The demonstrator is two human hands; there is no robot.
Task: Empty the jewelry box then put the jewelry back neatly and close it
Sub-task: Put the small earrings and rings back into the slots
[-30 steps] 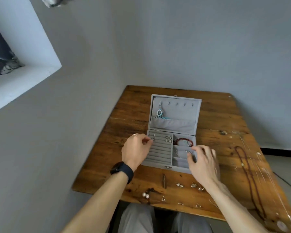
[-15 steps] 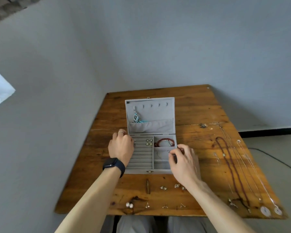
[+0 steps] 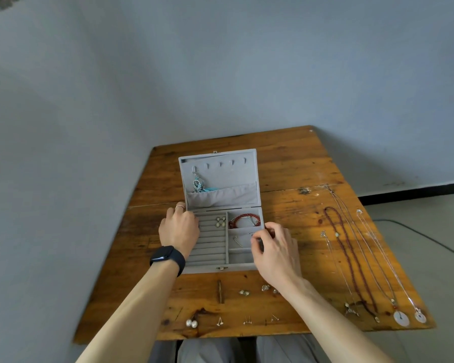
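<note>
The grey velvet jewelry box [image 3: 207, 269] stands open in the middle of the wooden table [image 3: 286, 163], its lid upright. A teal and silver necklace [image 3: 198, 186] hangs from a lid hook. A red bead bracelet [image 3: 244, 220] lies in the back right compartment, and small pale earrings [image 3: 220, 221] sit on the ring rolls. My left hand [image 3: 180, 229] grips the box's left wall. My right hand [image 3: 275, 252] is at the middle right compartment, thumb and fingers pinched on a thin silver chain [image 3: 237, 242].
Several long necklaces [image 3: 351, 258] lie in rows on the table's right side, two ending in round white pendants [image 3: 401, 318]. Pearl studs [image 3: 192, 323], small earrings [image 3: 244, 292] and a dark stick-shaped piece [image 3: 220, 290] lie along the front edge. Grey walls close in behind and to the left.
The view has swung so the box sits more central. My right hand has drawn its fingers together at the middle right compartment. My left hand stays on the box's left side.
</note>
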